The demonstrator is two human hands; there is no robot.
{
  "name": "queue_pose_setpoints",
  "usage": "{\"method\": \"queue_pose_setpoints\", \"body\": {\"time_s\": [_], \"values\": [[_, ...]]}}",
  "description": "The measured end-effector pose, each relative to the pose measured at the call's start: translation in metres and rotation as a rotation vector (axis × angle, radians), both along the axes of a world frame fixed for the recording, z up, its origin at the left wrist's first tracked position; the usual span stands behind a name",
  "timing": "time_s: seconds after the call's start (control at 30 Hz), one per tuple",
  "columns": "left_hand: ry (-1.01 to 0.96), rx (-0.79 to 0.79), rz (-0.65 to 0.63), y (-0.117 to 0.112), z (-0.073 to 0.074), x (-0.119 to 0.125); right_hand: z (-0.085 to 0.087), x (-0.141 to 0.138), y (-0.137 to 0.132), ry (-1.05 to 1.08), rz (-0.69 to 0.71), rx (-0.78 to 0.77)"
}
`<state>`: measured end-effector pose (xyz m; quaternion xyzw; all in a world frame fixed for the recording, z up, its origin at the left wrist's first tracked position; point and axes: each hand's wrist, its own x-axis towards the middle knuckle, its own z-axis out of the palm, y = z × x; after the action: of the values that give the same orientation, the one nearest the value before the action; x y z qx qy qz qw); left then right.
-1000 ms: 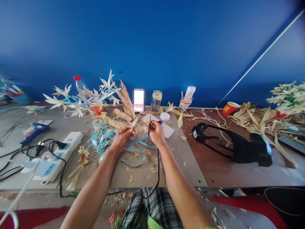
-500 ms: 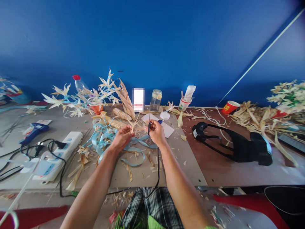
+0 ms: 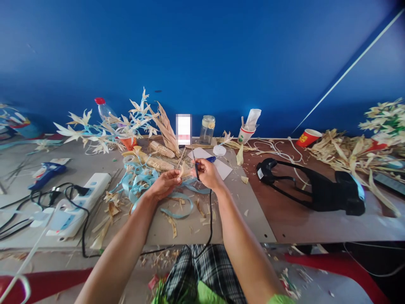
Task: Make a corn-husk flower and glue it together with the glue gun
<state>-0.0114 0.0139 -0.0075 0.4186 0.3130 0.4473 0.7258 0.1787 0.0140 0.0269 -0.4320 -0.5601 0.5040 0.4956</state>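
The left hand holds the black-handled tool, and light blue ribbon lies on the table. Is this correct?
Not entirely: the head view shows the black-handled tool in the right hand. Light blue ribbon does lie on the table.

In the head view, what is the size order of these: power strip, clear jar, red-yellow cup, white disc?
Largest: power strip
Next: clear jar, red-yellow cup; too alike to rank
Smallest: white disc

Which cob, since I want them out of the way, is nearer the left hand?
The front cob, just beyond the left hand; the other cob lies farther back, nearer the blue wall.
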Motion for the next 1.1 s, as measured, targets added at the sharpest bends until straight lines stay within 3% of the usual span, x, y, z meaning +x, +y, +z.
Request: {"method": "queue_pose_setpoints", "body": {"time_s": [0.2, 0.57, 0.7, 0.8, 0.87, 1.03, 1.1], "values": [[0.053, -0.085, -0.049, 0.002, -0.002, 0.000, 0.001, 0.010, 0.000, -0.020, 0.088, -0.059], [0.067, -0.090, -0.086, -0.006, 0.015, 0.006, -0.001, 0.010, 0.001, 0.121, 0.108, -0.123], [0.101, -0.090, -0.139, -0.006, 0.008, 0.004, -0.002, 0.006, 0.001, 0.146, 0.120, -0.105], [0.077, -0.072, -0.103, -0.005, 0.004, 0.003, 0.000, 0.004, 0.001, 0.183, 0.090, -0.066], [0.068, -0.060, -0.054, -0.004, 0.010, 0.005, 0.001, 0.002, 0.002, 0.227, 0.031, -0.029], [0.136, 0.058, -0.033, 0.001, 0.047, 0.015, -0.002, 0.003, 0.009, 0.415, -0.183, 0.034], [0.107, 0.114, 0.014, 0.005, 0.050, 0.020, -0.004, 0.004, 0.012, 0.485, -0.252, 0.037]]}}
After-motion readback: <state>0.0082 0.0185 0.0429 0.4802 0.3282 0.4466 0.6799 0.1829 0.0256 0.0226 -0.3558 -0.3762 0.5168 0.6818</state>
